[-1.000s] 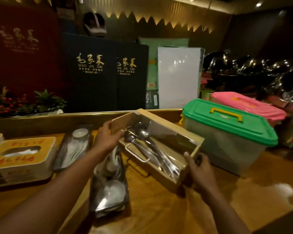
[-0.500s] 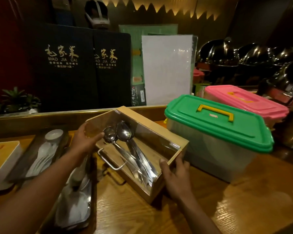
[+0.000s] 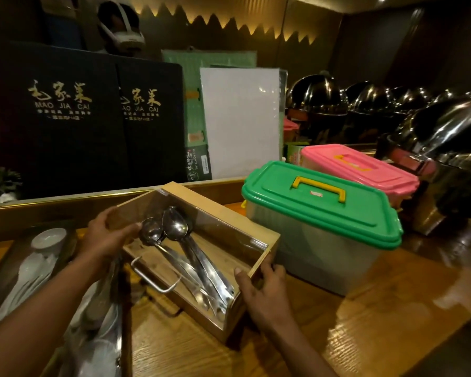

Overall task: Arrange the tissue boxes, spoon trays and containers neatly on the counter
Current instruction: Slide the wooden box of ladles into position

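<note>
1. Plainly, on the head view, the left hand [image 3: 106, 235] and right hand [image 3: 264, 287] grip opposite ends of the wooden tray [image 3: 245, 248], tilted over the counter [image 3: 365, 322] beside the green box [image 3: 321, 213].
2. Probably stiff and fairly light; its loose spoons [image 3: 174, 229] may slide, so end grips suit.

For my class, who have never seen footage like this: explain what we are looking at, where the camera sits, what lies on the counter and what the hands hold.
There is no machine here. A person wears one camera on the head, looking forward and down, so you see their own two arms.

The left hand and right hand grip opposite ends of a wooden spoon tray holding metal spoons.

On the wooden counter, to the right, stand a green-lidded container and, behind it, a pink-lidded container. To the left lie dark trays of white spoons.

Black menu covers stand behind the counter.
</note>
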The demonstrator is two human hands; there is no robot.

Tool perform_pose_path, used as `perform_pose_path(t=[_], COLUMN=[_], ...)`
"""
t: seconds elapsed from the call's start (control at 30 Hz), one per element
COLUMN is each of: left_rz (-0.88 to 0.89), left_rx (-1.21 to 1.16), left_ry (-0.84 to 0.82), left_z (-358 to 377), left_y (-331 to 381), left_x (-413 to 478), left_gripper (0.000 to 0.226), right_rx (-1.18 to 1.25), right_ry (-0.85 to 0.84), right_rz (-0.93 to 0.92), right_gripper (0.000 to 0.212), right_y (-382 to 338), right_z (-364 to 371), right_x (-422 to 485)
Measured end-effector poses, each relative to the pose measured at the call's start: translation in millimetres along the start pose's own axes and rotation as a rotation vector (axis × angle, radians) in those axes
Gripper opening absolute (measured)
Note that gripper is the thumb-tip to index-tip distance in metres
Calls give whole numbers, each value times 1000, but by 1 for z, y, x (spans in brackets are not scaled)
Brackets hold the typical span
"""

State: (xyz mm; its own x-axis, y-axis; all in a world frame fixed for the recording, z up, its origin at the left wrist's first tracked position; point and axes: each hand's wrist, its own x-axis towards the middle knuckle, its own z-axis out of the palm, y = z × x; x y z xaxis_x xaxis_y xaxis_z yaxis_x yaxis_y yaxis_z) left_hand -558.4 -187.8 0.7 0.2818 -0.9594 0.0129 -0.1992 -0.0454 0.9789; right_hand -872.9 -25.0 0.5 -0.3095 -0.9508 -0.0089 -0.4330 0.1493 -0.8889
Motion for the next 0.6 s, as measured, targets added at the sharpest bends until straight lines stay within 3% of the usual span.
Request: perform_pose_path(t=[0.13, 0.27, 0.43, 0.6], left_rz=[16, 30, 41, 43], left_rx=[60, 91, 125, 146], left_ry=[-5, 17, 37, 62], left_z=[-5, -6, -7, -4], left_y=[0, -1, 2, 6], left_x=[5, 3, -2, -8], left_gripper=[82, 87, 89, 88], right_rx=[16, -12, -1, 47], right_ry=[-13, -13, -32, -39], right_rz=[17, 1, -16, -28], right_gripper=[66, 82, 54, 53], right_y=[-3, -6, -10, -10], right_z=[-2, -8, -12, -14], right_x=[2, 10, 21, 17])
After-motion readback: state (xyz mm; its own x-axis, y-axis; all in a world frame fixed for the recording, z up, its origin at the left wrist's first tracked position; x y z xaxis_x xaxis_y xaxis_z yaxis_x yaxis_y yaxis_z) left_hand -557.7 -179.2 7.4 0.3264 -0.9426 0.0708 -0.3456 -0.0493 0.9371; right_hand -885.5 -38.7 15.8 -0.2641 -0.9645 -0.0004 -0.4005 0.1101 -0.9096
